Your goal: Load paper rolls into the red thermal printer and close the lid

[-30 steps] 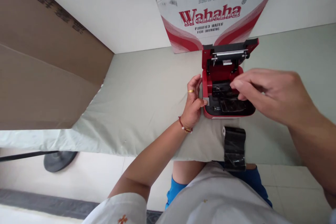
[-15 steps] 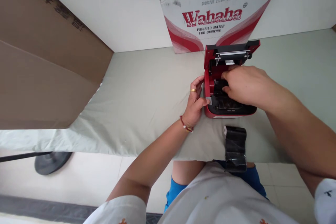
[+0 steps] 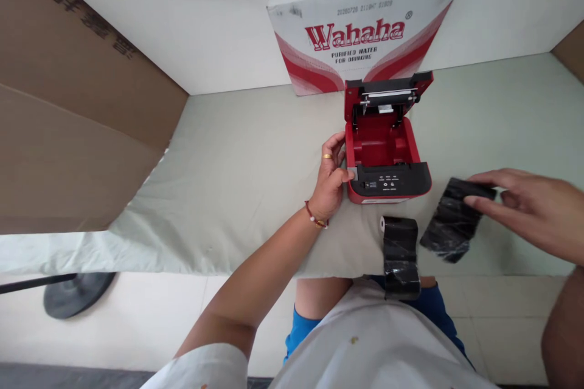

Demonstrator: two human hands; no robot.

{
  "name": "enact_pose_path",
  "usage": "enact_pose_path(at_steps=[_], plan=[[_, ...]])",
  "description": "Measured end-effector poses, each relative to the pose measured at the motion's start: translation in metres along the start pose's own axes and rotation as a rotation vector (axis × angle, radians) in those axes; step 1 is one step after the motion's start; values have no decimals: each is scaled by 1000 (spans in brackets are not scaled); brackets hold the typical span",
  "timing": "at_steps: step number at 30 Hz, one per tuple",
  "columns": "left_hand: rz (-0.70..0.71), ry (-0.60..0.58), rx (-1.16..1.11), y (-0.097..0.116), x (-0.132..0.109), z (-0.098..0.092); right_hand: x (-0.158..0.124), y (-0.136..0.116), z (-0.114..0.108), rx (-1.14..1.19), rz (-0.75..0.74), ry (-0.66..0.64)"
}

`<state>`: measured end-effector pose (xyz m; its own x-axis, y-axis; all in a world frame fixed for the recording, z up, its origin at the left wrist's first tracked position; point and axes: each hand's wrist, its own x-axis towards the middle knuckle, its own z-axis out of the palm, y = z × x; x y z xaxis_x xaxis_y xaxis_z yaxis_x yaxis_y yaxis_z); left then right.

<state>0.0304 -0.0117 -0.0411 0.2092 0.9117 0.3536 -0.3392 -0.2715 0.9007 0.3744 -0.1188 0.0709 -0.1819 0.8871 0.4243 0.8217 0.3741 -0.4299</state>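
Observation:
A red and black thermal printer (image 3: pixel 387 182) stands on the cloth-covered table with its lid raised, and its red inner bay shows no roll inside. My left hand (image 3: pixel 332 179) grips the printer's left side, thumb on the grey latch and fingers along the outer wall. To the right of the printer, my right hand (image 3: pixel 524 206) pinches a black roll (image 3: pixel 451 219) at its upper end, with a loose film-like strip hanging below, slightly blurred. A second black roll (image 3: pixel 400 243) with a white core lies in front of the printer, its strip hanging over the table edge.
Behind the printer stands a white and red water carton (image 3: pixel 360 30), next to white boxes (image 3: pixel 191 36). A large brown cardboard box (image 3: pixel 77 121) occupies the left. Pale green cloth (image 3: pixel 246 176) covers the table, whose front edge is close to my body. A black round base (image 3: pixel 77 298) is on the floor.
My right hand has come out of the printer bay and moved right and down, taking the black roll along. My left hand stays on the printer; the view has shifted slightly.

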Motion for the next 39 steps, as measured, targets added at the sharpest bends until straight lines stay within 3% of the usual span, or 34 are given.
enact_pose_path(at_steps=[2, 4, 7, 11, 14, 17, 19, 21, 23, 28, 31, 33, 36, 39], plan=[[-8, 6, 1, 2, 0, 0, -11, -17, 17, -33, 44, -100], [-20, 18, 17, 3, -1, 0, -20, -46, 33, -32, 112, -49], [-28, 20, 27, 5, -1, -1, -31, -82, 53, 94, 103, -161], [-25, 6, 27, 7, -1, -1, -36, -96, 71, 46, 96, -365], [-29, -11, 13, 9, -2, 0, -28, -101, 60, 150, 78, -489], [-54, 12, -64, 15, -4, 4, -2, -108, 28, 416, 89, -557], [-86, 41, -139, 19, -5, 7, 24, -109, 10, 508, 152, -482], [-105, 57, -188, 22, -5, 9, 55, -106, 3, 446, 216, -334], [-104, 62, -197, 23, -5, 9, 87, -101, 10, 310, 262, -263], [-69, 72, -81, 19, -10, 8, 136, -97, 52, -9, 312, -442], [47, 108, 148, 26, -18, 8, 146, -99, 65, -229, 276, -504], [230, 114, 372, 36, -23, 10, 150, -100, 69, -327, 242, -519], [553, 22, 634, 52, -29, 15, 155, -103, 75, -419, 222, -506], [663, -54, 818, 60, -32, 21, 156, -108, 76, -466, 225, -516]])
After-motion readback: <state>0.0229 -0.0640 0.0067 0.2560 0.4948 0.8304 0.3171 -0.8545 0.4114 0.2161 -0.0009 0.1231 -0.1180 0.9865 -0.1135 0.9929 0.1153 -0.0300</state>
